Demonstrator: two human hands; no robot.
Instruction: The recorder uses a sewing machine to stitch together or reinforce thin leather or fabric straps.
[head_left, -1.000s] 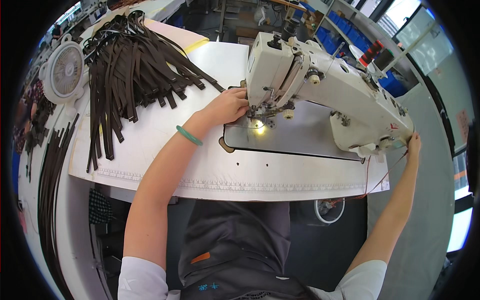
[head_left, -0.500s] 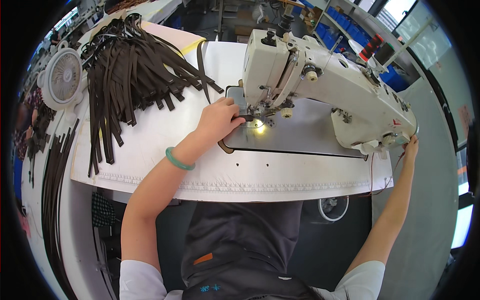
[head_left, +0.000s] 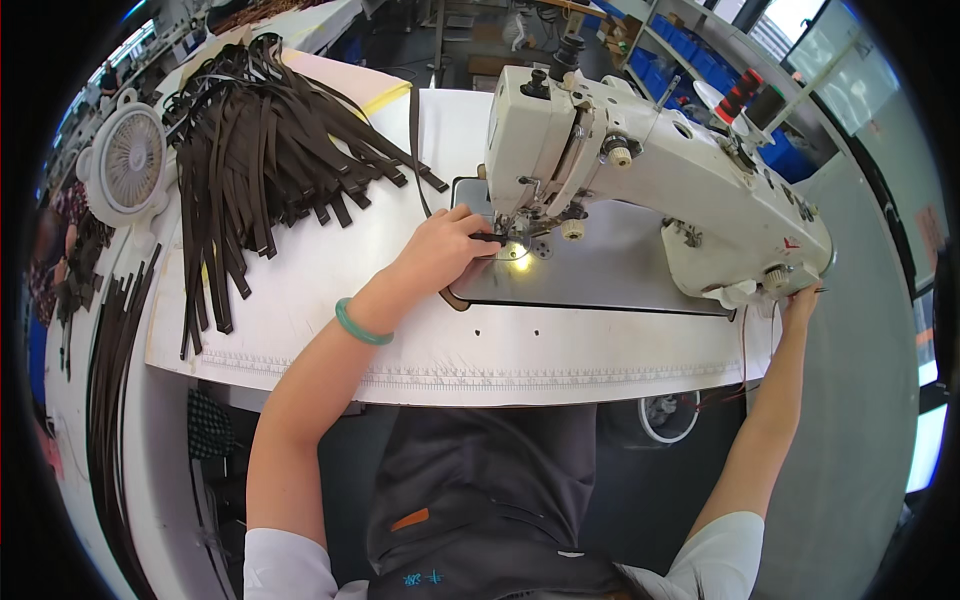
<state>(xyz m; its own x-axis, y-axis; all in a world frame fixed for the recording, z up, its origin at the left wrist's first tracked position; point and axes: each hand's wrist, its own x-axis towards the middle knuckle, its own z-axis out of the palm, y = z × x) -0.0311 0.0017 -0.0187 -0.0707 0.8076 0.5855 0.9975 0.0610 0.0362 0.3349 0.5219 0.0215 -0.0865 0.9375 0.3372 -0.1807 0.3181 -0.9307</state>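
Observation:
My left hand [head_left: 447,248], a green bangle on its wrist, pinches the end of a dark brown strap [head_left: 488,237] at the needle area of a white sewing machine [head_left: 650,150]. The strap's tail [head_left: 416,150] runs back from under my fingers across the table. A small lamp lights the metal needle plate beside my fingertips. At the machine's right end, my right hand [head_left: 800,303] is just below the handwheel [head_left: 830,250]. Its fingers are curled and partly hidden; a thin dark tip pokes out beside them, too small to name.
A large bundle of dark straps [head_left: 270,150] lies at the table's left, next to a white fan [head_left: 128,160]. Longer strips [head_left: 108,400] hang at far left. Thread spools [head_left: 738,95] stand behind the machine. A printed ruler [head_left: 480,380] follows the front edge; a white-rimmed bin [head_left: 668,437] sits below.
My right hand has moved down and slightly left, away from the handwheel. My left hand stays at the needle with the strap; the strap's tail has shifted slightly.

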